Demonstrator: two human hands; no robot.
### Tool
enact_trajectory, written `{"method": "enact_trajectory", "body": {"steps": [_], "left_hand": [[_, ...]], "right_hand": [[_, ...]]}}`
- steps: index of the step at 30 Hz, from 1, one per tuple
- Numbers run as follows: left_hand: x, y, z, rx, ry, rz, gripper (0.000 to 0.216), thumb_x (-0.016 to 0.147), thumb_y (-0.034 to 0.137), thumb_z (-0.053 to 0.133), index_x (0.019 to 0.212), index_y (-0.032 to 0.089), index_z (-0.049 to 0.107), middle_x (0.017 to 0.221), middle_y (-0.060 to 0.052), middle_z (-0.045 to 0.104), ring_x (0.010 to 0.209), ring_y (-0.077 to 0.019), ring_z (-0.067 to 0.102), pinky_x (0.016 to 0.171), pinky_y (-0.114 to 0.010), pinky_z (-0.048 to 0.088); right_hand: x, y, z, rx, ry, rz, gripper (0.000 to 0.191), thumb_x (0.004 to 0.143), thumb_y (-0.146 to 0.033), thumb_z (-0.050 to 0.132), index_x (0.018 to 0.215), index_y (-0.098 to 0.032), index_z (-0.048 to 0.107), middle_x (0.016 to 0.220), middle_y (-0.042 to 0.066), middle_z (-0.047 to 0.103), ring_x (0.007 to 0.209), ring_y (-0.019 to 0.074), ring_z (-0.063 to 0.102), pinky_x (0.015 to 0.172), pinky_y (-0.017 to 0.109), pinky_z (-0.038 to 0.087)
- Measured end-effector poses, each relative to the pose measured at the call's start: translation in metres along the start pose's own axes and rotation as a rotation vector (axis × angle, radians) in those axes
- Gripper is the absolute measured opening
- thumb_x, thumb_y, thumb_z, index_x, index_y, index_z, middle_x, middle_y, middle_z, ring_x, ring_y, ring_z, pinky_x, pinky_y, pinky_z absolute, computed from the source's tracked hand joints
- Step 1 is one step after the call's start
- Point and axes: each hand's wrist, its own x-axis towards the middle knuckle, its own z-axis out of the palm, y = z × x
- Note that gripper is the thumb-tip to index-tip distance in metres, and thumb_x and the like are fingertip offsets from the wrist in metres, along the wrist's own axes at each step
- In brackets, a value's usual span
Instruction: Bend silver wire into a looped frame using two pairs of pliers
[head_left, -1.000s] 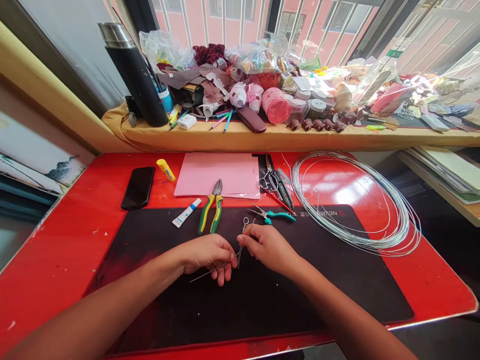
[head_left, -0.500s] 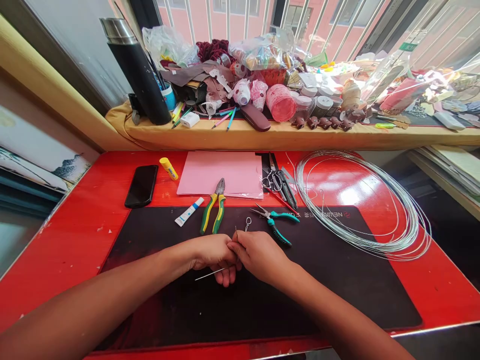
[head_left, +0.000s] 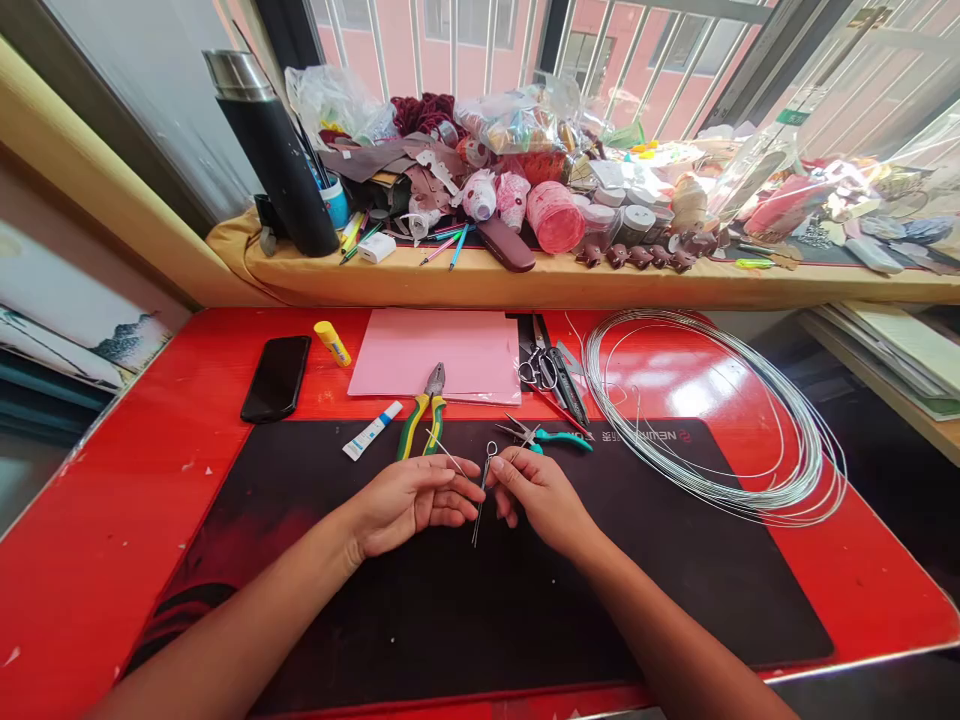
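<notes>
Both hands rest on a black mat (head_left: 675,600) on the red table (head_left: 112,500). My left hand (head_left: 405,500) lies palm half up with its fingers pointing right. It pinches a short straight wire (head_left: 444,452) between thumb and forefinger, and the wire sticks up and to the left. My right hand (head_left: 538,495) is closed in a pinch on a thin wire with a small loop (head_left: 490,450) at its top. That wire's tail hangs down between the two hands. The fingertips of both hands nearly touch.
Yellow-green pliers (head_left: 420,425), teal pliers (head_left: 555,437) and a small white tube (head_left: 372,430) lie just beyond the hands. Farther back are pink paper (head_left: 439,350), scissors (head_left: 541,370), a phone (head_left: 276,377) and a glue stick (head_left: 331,342). A large wire coil (head_left: 750,420) lies at right. A black flask (head_left: 274,150) stands on the cluttered sill.
The hands were pressed together half a second ago and have drawn slightly apart. The left hand's fingers have unfolded and its straight wire has swung from lower left to upper left. The looped wire stands clear again.
</notes>
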Motion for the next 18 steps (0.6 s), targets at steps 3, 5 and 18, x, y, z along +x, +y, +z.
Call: {"method": "enact_trajectory", "body": {"steps": [3, 5, 18], "left_hand": [[-0.004, -0.011, 0.011, 0.027, 0.053, 0.136, 0.042, 0.083, 0.029, 0.079, 0.119, 0.014, 0.067, 0.100, -0.011, 0.076, 0.082, -0.0180, 0.074, 0.075, -0.027, 0.057], [-0.003, -0.018, 0.018, 0.148, 0.091, 0.180, 0.043, 0.084, 0.043, 0.078, 0.113, 0.013, 0.069, 0.090, -0.008, 0.075, 0.071, -0.0159, 0.071, 0.066, -0.026, 0.055], [-0.005, -0.027, 0.024, 0.209, 0.141, 0.236, 0.046, 0.086, 0.062, 0.068, 0.085, 0.016, 0.061, 0.066, -0.004, 0.070, 0.053, -0.0177, 0.069, 0.050, -0.025, 0.049]], "right_hand": [[0.001, -0.001, 0.002, 0.061, 0.009, 0.000, 0.044, 0.093, -0.060, 0.059, 0.082, -0.018, 0.060, 0.055, -0.003, 0.058, 0.044, 0.0105, 0.048, 0.048, 0.023, 0.039], [0.001, 0.000, 0.005, 0.077, 0.009, -0.002, 0.044, 0.093, -0.060, 0.060, 0.082, -0.018, 0.061, 0.055, -0.004, 0.058, 0.045, 0.0103, 0.048, 0.048, 0.023, 0.038], [-0.005, 0.003, 0.007, 0.036, -0.053, -0.148, 0.054, 0.088, -0.060, 0.071, 0.126, -0.022, 0.063, 0.100, 0.005, 0.067, 0.093, 0.0211, 0.064, 0.087, 0.035, 0.052]]}}
